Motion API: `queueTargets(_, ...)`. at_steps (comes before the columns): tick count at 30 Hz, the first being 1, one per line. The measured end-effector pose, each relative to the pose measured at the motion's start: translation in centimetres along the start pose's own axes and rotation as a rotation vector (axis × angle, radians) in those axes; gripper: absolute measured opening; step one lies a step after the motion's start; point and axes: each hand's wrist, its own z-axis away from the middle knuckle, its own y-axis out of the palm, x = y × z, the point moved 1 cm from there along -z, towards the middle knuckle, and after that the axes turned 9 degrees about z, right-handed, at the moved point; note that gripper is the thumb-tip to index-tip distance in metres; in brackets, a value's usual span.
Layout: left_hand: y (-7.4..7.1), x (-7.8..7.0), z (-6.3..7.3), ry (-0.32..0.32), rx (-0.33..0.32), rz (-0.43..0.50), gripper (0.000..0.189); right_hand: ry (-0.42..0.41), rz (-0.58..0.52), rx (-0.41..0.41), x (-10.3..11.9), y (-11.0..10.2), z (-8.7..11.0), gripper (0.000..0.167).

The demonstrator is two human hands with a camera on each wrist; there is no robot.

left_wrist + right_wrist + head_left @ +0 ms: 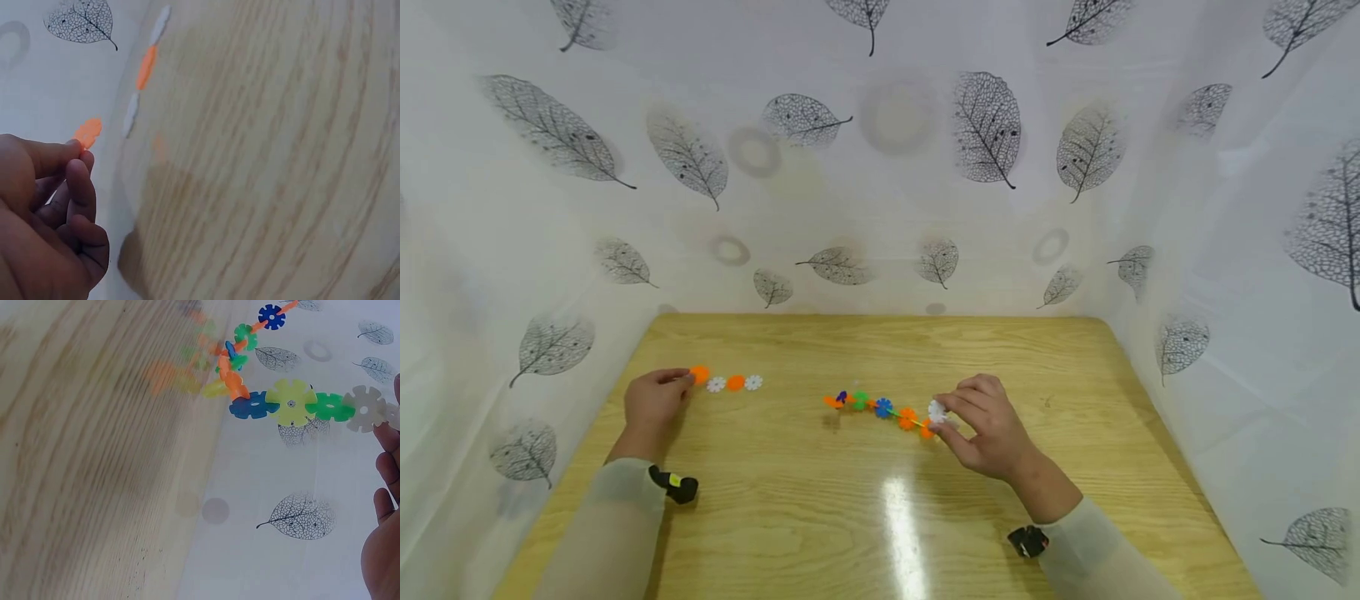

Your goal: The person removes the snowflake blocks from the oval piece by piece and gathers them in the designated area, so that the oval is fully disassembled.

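At the table's left, my left hand (657,408) pinches an orange notched disc (89,132) between thumb and fingertip. Just past that disc lie a white disc (716,384), an orange disc (735,382) and another white disc (753,382) in a row; the left wrist view shows a gap between the held disc and this row. My right hand (992,425) pinches a white disc (365,409) at one end of a colourful chain of linked notched discs (883,407). Green, yellow and blue discs (254,405) follow the white one. The chain trails leftward from my fingers.
The wooden table (790,517) reflects light near its front middle. A white curtain (895,192) printed with dark leaves surrounds its back and sides. A black wrist camera (674,484) sits on the left sleeve, another black camera (1028,542) on the right.
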Motion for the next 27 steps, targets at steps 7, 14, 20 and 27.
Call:
queueTargets(7, -0.29, 0.53, 0.10, -0.024, 0.007, -0.022, 0.044, 0.000, 0.002, 0.000, 0.02, -0.11, -0.17, 0.035)
queueTargets(14, -0.61, 0.38, 0.09, -0.008, 0.010, -0.147, 0.044, 0.000, 0.000, 0.002, 0.00, -0.04, -0.32, 0.035)
queueTargets(20, -0.52, 0.28, -0.01, -0.007, 0.038, -0.192, 0.044, 0.001, -0.001, 0.001, 0.06, 0.01, -0.35, 0.035)
queueTargets(27, -0.39, 0.34, -0.12, -0.008, 0.041, -0.211, 0.043, -0.002, 0.003, 0.000, 0.12, 0.13, -0.30, 0.035)
